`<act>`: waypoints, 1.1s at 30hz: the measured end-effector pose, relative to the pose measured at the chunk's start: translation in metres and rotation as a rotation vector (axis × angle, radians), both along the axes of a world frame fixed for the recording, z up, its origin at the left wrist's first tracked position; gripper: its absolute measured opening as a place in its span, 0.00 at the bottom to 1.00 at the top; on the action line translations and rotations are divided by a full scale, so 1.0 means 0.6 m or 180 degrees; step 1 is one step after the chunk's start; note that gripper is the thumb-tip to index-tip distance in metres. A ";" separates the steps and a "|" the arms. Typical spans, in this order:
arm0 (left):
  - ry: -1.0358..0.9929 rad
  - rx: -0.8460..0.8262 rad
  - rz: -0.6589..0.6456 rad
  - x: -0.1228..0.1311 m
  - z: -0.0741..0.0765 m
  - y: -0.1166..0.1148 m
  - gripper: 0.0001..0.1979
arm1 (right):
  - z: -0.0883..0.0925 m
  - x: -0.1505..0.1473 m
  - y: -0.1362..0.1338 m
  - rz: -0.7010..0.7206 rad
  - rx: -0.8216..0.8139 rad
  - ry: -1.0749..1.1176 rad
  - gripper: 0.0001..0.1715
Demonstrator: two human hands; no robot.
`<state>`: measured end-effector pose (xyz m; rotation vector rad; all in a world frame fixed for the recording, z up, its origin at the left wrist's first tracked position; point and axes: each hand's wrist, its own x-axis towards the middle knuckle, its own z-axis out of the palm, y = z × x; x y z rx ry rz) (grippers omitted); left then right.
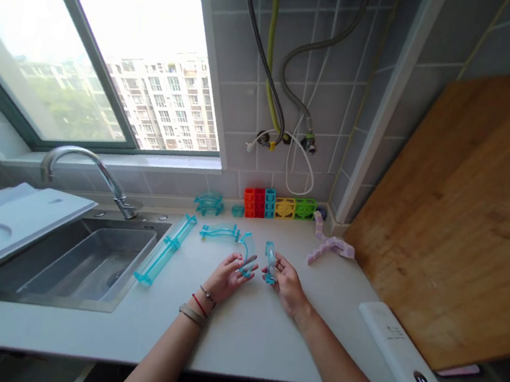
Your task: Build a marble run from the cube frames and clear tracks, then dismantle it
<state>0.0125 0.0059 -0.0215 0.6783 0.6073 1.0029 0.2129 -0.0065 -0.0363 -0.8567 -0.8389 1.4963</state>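
The person's left hand [227,276] has its thumb and fingers closed about a clear-blue curved track piece [248,254]; the right hand [289,285] pinches a second curved piece [270,261]. Both stand on edge above the counter [258,342], just apart, perhaps gripped low to leave the upper ends free. Fingers cover their lower parts, and I can't make out the end fittings. Beyond lies a wavy track piece [220,231]; left, a long straight track [166,249] lies beside the sink [121,295], likely for elbow room. Coloured blocks [281,206] line the wall, seemingly out of the way. The cutting board [463,212] runs out of sight.
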 end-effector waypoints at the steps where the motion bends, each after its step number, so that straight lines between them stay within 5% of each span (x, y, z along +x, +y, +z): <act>1: 0.0006 0.0003 -0.0038 -0.002 -0.002 0.000 0.16 | 0.006 0.002 -0.003 0.0062 -0.0029 0.0141 0.36; 6: 0.0171 0.0107 0.0157 -0.011 -0.008 -0.011 0.28 | 0.034 0.007 -0.020 0.0523 -0.0103 0.0458 0.56; 10: 0.0837 0.0720 0.0724 0.001 -0.013 -0.021 0.28 | 0.042 0.006 -0.027 0.0851 -0.0144 0.0525 0.62; 13: 0.1640 0.1622 0.1089 0.012 -0.016 -0.030 0.31 | 0.037 0.007 -0.027 0.1055 -0.0296 0.0573 0.58; 18: 0.2466 0.2411 0.0763 0.020 -0.014 -0.043 0.23 | 0.028 0.011 -0.023 0.1258 -0.0407 0.0469 0.39; 25: 0.2110 0.1925 0.0502 0.015 -0.030 -0.034 0.28 | 0.020 0.006 -0.019 0.1176 -0.0067 0.0260 0.43; 33: 0.1855 0.1163 0.0181 0.020 -0.024 -0.037 0.29 | -0.011 -0.002 -0.004 -0.0141 0.0855 -0.1813 0.28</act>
